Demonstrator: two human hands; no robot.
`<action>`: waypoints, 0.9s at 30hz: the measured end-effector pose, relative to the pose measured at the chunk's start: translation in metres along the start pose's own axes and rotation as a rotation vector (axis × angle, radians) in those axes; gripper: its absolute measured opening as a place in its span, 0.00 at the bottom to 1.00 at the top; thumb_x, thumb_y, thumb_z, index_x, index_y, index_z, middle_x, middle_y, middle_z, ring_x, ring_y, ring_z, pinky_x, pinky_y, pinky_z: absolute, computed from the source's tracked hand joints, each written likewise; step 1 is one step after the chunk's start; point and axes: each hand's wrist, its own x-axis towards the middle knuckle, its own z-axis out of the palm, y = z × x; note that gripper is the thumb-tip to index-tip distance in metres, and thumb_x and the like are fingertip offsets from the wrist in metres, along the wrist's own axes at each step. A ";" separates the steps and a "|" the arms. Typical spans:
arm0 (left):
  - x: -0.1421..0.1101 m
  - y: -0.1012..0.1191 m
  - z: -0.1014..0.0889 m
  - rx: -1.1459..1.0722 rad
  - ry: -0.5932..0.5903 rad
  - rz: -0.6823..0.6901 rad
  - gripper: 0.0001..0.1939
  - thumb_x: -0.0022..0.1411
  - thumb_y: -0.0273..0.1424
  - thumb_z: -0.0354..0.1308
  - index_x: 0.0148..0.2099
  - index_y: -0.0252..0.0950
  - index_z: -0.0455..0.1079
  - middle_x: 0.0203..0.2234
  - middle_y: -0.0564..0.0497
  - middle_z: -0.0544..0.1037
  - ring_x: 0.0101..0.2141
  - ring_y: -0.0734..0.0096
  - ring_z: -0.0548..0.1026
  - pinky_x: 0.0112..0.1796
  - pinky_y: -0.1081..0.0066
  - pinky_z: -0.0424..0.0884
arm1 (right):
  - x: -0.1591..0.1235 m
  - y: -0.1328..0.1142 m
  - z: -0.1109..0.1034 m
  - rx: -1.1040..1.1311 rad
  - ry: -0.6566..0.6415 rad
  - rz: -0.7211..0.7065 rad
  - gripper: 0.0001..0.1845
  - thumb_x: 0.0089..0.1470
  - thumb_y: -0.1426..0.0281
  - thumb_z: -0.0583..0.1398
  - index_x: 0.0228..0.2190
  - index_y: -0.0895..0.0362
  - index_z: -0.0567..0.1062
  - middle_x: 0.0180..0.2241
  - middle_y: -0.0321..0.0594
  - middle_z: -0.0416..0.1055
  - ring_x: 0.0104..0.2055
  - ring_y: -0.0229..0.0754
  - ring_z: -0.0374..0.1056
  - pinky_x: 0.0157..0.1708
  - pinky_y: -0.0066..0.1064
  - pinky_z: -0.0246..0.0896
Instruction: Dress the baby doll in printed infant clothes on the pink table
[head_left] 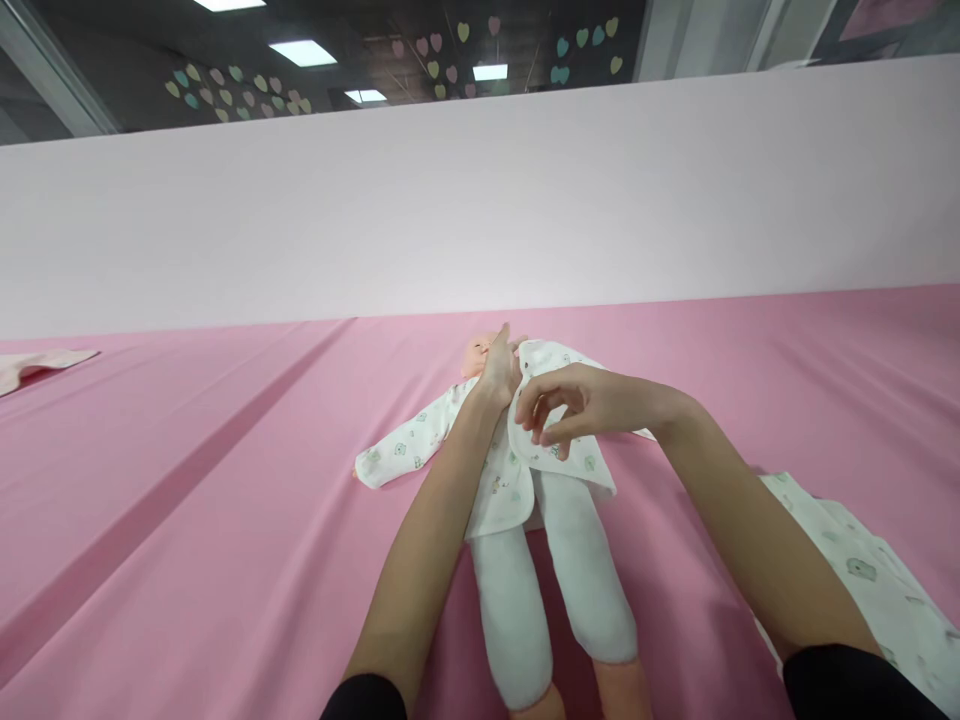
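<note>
The pink-covered bench (pixel 187 500) meets a pale partition (pixel 480 200), with open surface on either side of the doll (pixel 510 610), which lies centrally, face up. The left hand (pixel 499 365) rests open at the doll's upper chest; the right hand (pixel 577 405) curves over the white garment (pixel 499 490), fingertips at its flap, grip indeterminate. A printed cloth (pixel 862 590) lies right, a pink cloth (pixel 37 365) left.

No readable text, labels or signs appear.
</note>
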 end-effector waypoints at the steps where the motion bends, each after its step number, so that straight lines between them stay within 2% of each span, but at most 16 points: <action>1: -0.003 0.003 -0.003 -0.072 -0.012 0.015 0.21 0.67 0.37 0.41 0.58 0.32 0.55 0.31 0.48 0.73 0.34 0.67 0.74 0.34 0.67 0.72 | 0.001 0.003 -0.004 -0.008 0.051 0.014 0.13 0.47 0.71 0.61 0.38 0.57 0.73 0.38 0.41 0.69 0.37 0.38 0.69 0.26 0.24 0.69; 3: -0.012 0.009 -0.012 -0.117 -0.051 0.084 0.25 0.63 0.31 0.47 0.62 0.37 0.49 0.31 0.51 0.71 0.29 0.73 0.74 0.32 0.71 0.72 | 0.003 0.014 -0.013 -0.037 0.248 0.057 0.11 0.48 0.68 0.60 0.36 0.57 0.73 0.34 0.41 0.70 0.33 0.38 0.69 0.23 0.25 0.68; 4: -0.018 0.012 -0.017 -0.061 -0.077 0.121 0.28 0.60 0.28 0.49 0.62 0.40 0.48 0.31 0.53 0.70 0.27 0.76 0.73 0.30 0.73 0.72 | 0.005 0.020 -0.017 -0.069 0.375 0.090 0.09 0.49 0.68 0.60 0.35 0.58 0.73 0.32 0.41 0.70 0.30 0.38 0.69 0.22 0.25 0.68; 6: -0.029 0.018 -0.030 0.158 -0.145 0.160 0.31 0.56 0.23 0.51 0.61 0.44 0.52 0.32 0.54 0.70 0.22 0.80 0.72 0.28 0.75 0.71 | 0.010 0.032 -0.024 -0.188 0.620 0.180 0.07 0.51 0.68 0.58 0.33 0.58 0.72 0.30 0.41 0.70 0.27 0.37 0.68 0.20 0.26 0.65; 8: -0.039 0.022 -0.044 0.413 -0.197 0.111 0.30 0.53 0.21 0.51 0.58 0.44 0.57 0.34 0.53 0.72 0.20 0.79 0.71 0.26 0.75 0.70 | 0.016 0.043 -0.024 -0.372 0.766 0.285 0.08 0.52 0.68 0.56 0.32 0.58 0.72 0.31 0.42 0.71 0.26 0.37 0.67 0.21 0.27 0.63; 10: -0.045 0.024 -0.057 0.602 -0.221 0.010 0.29 0.50 0.20 0.51 0.55 0.41 0.61 0.36 0.51 0.74 0.21 0.76 0.73 0.25 0.74 0.70 | 0.023 0.051 -0.020 -0.543 0.734 0.381 0.10 0.54 0.66 0.54 0.33 0.58 0.73 0.34 0.43 0.72 0.27 0.38 0.68 0.24 0.28 0.61; 12: -0.048 0.023 -0.068 0.709 -0.204 -0.102 0.27 0.49 0.20 0.53 0.53 0.38 0.62 0.37 0.48 0.75 0.23 0.72 0.75 0.27 0.72 0.70 | 0.028 0.056 -0.015 -0.655 0.600 0.441 0.13 0.54 0.63 0.54 0.34 0.58 0.74 0.35 0.44 0.73 0.31 0.42 0.68 0.28 0.30 0.60; 15: -0.046 0.015 -0.082 0.755 -0.177 -0.295 0.23 0.49 0.23 0.55 0.49 0.33 0.64 0.34 0.44 0.78 0.27 0.66 0.77 0.29 0.70 0.71 | 0.032 0.059 -0.009 -0.753 0.461 0.486 0.15 0.56 0.62 0.51 0.36 0.57 0.74 0.36 0.45 0.73 0.38 0.47 0.68 0.33 0.34 0.58; 18: -0.042 0.006 -0.091 0.761 -0.259 -0.437 0.15 0.49 0.29 0.56 0.41 0.29 0.68 0.33 0.40 0.78 0.28 0.60 0.78 0.28 0.66 0.72 | 0.031 0.059 -0.006 -0.748 0.420 0.517 0.18 0.58 0.62 0.49 0.39 0.57 0.73 0.40 0.49 0.72 0.41 0.51 0.67 0.35 0.36 0.57; 20: -0.041 0.003 -0.093 0.737 -0.334 -0.444 0.16 0.49 0.34 0.56 0.39 0.30 0.69 0.34 0.39 0.78 0.28 0.58 0.78 0.28 0.65 0.72 | 0.031 0.057 -0.004 -0.677 0.379 0.501 0.23 0.58 0.57 0.49 0.46 0.57 0.70 0.45 0.51 0.70 0.44 0.53 0.66 0.37 0.37 0.58; 23: -0.044 0.006 -0.090 0.658 -0.399 -0.371 0.23 0.48 0.41 0.57 0.44 0.32 0.68 0.38 0.40 0.77 0.30 0.59 0.78 0.29 0.69 0.72 | 0.034 0.056 0.002 -0.574 0.328 0.459 0.34 0.54 0.50 0.52 0.58 0.53 0.59 0.56 0.51 0.59 0.51 0.57 0.63 0.42 0.39 0.59; 25: -0.047 0.010 -0.087 0.583 -0.461 -0.275 0.26 0.47 0.41 0.58 0.49 0.36 0.67 0.45 0.43 0.75 0.38 0.60 0.77 0.29 0.74 0.71 | 0.038 0.060 0.004 -0.532 0.322 0.434 0.38 0.54 0.49 0.52 0.61 0.51 0.52 0.61 0.49 0.50 0.54 0.58 0.59 0.46 0.43 0.58; 27: -0.049 0.012 -0.085 0.523 -0.515 -0.180 0.30 0.47 0.41 0.58 0.54 0.42 0.63 0.52 0.47 0.70 0.46 0.60 0.73 0.29 0.76 0.71 | 0.043 0.067 0.003 -0.496 0.324 0.375 0.38 0.54 0.49 0.53 0.61 0.50 0.52 0.63 0.46 0.44 0.58 0.58 0.54 0.52 0.45 0.54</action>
